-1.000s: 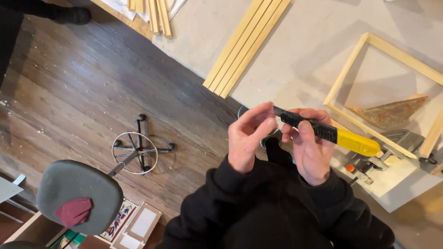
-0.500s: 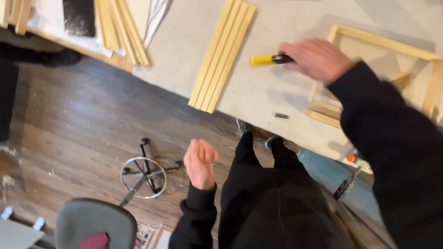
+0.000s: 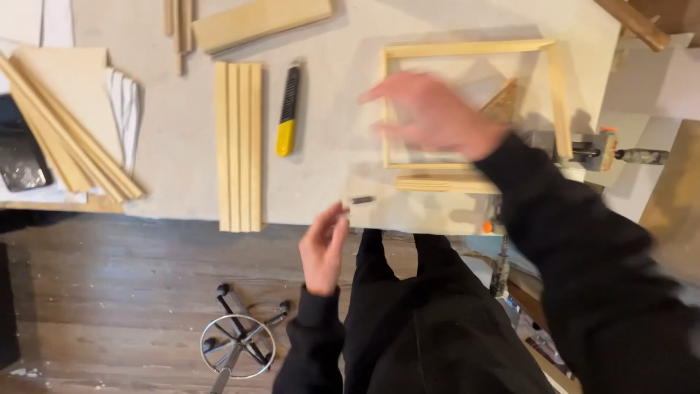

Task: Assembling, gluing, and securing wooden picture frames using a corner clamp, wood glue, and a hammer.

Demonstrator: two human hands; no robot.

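Hovering over the wooden frame (image 3: 470, 49) on the table (image 3: 321, 182), the right hand (image 3: 430, 117) is blurred, spread open and empty. The left hand (image 3: 324, 248), also open, sits just short of a small dark bit (image 3: 362, 199) at the table edge. A yellow-and-black knife (image 3: 286, 109) lies set down, left of both hands, beside a row of wood strips (image 3: 238, 146); the frame already looks joined.

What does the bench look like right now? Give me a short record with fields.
left hand: open, empty, at bench edge near a small dark piece
right hand: blurred, open, over wooden frame
utility knife: yellow and black, lying on workbench
wooden strips: four side by side, left of knife
clamp: at frame's right corner
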